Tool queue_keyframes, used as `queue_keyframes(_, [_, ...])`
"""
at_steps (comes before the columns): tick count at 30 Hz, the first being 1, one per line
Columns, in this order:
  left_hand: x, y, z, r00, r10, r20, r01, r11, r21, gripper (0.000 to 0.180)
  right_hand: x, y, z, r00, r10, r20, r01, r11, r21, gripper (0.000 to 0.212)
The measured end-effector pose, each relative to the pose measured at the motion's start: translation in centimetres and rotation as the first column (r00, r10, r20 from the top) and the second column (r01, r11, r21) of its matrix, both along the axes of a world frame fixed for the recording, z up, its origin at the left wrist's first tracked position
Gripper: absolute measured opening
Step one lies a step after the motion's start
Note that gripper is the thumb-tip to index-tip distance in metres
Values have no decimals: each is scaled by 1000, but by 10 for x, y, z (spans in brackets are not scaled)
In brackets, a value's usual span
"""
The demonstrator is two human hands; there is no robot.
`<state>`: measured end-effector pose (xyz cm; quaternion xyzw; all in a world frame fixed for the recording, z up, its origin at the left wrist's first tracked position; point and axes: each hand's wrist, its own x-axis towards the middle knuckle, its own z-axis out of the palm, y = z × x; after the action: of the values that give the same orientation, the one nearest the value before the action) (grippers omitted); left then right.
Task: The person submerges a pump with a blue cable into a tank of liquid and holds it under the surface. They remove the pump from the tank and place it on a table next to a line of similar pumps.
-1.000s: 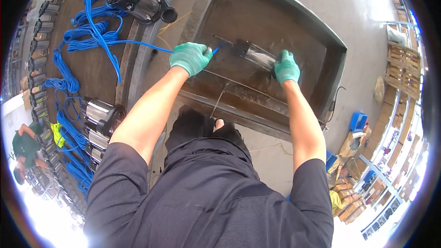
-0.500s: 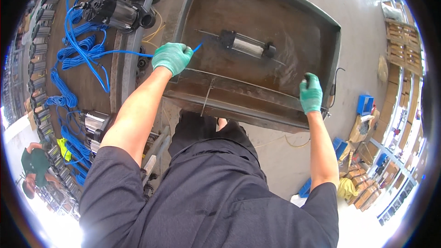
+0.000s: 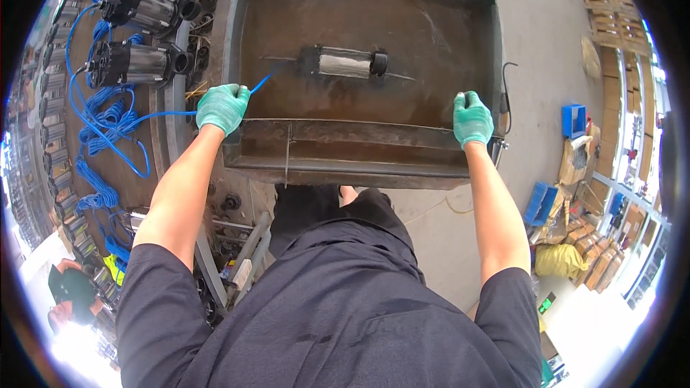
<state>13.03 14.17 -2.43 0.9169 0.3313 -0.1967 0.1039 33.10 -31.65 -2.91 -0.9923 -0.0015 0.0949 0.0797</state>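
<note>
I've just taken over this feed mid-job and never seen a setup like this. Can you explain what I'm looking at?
There's no robot here: these are a person's own hands in green gloves, seen from a camera on their head, looking down. The left hand holds a blue cable that slants toward a metal pump lying in the big tank. The right hand is at the tank's near right corner; whether it grips anything is unclear. More pumps stand or lie off to the left.

On cam I'm seeing L hand (image 3: 223,109) gripping blue cable (image 3: 260,85), R hand (image 3: 473,119) nr R end of tank (image 3: 491,57), pump (image 3: 345,63) lying inside.
</note>
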Motion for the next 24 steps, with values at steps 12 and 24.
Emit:
queue_keyframes(12, [-1,0,-3,1000,-5,30,5,1000,8,40,2,1,3,998,19,-59,-21,999,-35,37])
queue_keyframes(24, [-1,-1,0,1000,-3,31,2,1000,3,40,3,4,6,994,9,-108,-16,998,-62,37])
